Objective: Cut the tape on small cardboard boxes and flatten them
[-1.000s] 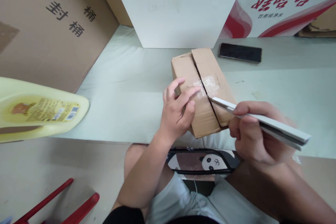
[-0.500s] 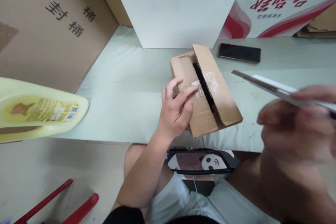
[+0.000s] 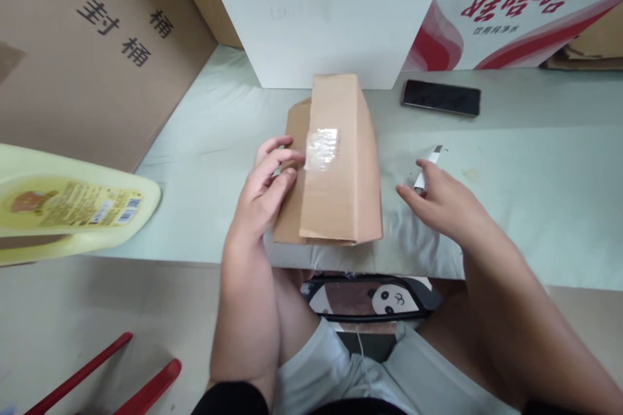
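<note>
In the head view a small cardboard box [image 3: 333,198] lies on the pale green cloth, a strip of clear tape on its top flap. My left hand [image 3: 265,191] holds the box by its left side, fingers bent over the lower flap. A white utility knife [image 3: 428,168] rests on the cloth to the right of the box, partly covered by my right hand [image 3: 442,201]. That hand's thumb and forefinger are spread apart, and it looks free of the knife.
Behind the box stands a large white box [image 3: 326,19]; a black phone [image 3: 441,98] lies right of it. A red-and-white carton [image 3: 516,19] is at back right. Left are a big brown carton [image 3: 87,71] and a yellow jug [image 3: 146,198]. Red bars [image 3: 150,386] show lower left.
My right hand has let go of the utility knife, which now lies on the cloth. The small box has shifted left and turned, its raised flap now lower over the opening.
</note>
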Demonstrator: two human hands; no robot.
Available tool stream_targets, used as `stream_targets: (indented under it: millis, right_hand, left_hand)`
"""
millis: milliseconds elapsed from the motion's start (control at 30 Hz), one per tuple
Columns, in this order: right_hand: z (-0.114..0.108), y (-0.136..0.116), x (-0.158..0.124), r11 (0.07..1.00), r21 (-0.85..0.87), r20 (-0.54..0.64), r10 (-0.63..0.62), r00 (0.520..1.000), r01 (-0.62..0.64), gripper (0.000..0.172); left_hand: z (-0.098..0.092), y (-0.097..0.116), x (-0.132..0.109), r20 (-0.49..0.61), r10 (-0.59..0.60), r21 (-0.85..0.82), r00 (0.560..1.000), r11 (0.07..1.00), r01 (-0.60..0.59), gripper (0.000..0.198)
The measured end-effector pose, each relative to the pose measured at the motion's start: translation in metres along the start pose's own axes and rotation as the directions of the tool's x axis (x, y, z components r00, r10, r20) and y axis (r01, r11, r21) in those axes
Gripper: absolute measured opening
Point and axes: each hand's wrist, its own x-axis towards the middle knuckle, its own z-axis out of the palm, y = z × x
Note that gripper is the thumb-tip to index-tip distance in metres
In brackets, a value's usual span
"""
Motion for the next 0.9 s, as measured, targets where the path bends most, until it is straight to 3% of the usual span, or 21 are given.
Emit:
stream_targets:
  millis: [133, 233, 300, 400, 467, 533, 600, 667, 800, 900]
  right_hand:
    - [-0.002, 0.000, 0.001, 0.993, -0.115, 0.162, 0.048, 0.986, -0.029, 0.074]
    - [-0.007, 0.002, 0.001, 0.989, -0.141, 0.161, 0.062, 0.985, -0.039, 0.073]
    - [-0.011, 0.002, 0.000, 0.996, -0.085, 0.170, -0.020, 0.985, 0.035, 0.064]
    - [-0.015, 0.000, 0.000, 0.965, 0.121, 0.200, -0.255, 0.946, 0.234, 0.045]
    - [-0.015, 0.000, 0.000, 0.916, 0.259, 0.080, -0.336, 0.938, 0.306, 0.041]
    - [-0.012, 0.002, 0.000, 0.851, 0.391, -0.087, -0.345, 0.934, 0.351, 0.045]
    - [-0.009, 0.005, 0.000, 0.762, 0.524, -0.153, -0.354, 0.923, 0.380, 0.055]
    - [-0.006, 0.008, 0.000, 0.715, 0.614, -0.111, -0.342, 0.933, 0.335, 0.069]
    - [-0.003, 0.009, 0.001, 0.772, 0.620, 0.095, -0.249, 0.964, 0.138, 0.092]
    - [-0.002, 0.008, 0.002, 0.755, 0.644, 0.111, -0.251, 0.962, 0.123, 0.090]
  left_hand:
    - [-0.004, 0.000, 0.002, -0.117, -0.166, -0.155, 0.979, 0.977, 0.147, 0.044]
    - [-0.002, -0.001, 0.003, -0.155, -0.247, -0.209, 0.957, 0.955, 0.212, 0.047]
    - [0.001, -0.003, 0.003, -0.144, -0.268, -0.183, 0.953, 0.953, 0.241, 0.045]
    - [0.008, -0.004, 0.001, -0.065, -0.326, -0.149, 0.943, 0.938, 0.313, 0.041]
    - [0.011, -0.004, 0.000, -0.039, -0.357, -0.163, 0.933, 0.924, 0.346, 0.042]
    - [0.014, -0.003, 0.000, -0.063, -0.343, -0.191, 0.937, 0.926, 0.325, 0.044]
    - [0.016, -0.004, 0.001, -0.109, -0.313, -0.233, 0.944, 0.931, 0.282, 0.044]
    - [0.017, -0.006, 0.004, -0.172, -0.307, -0.265, 0.936, 0.930, 0.256, 0.040]
    - [0.016, -0.010, 0.007, -0.332, -0.272, -0.254, 0.903, 0.948, 0.192, 0.030]
    - [0.016, -0.008, 0.005, -0.276, -0.310, -0.335, 0.910, 0.918, 0.212, 0.032]
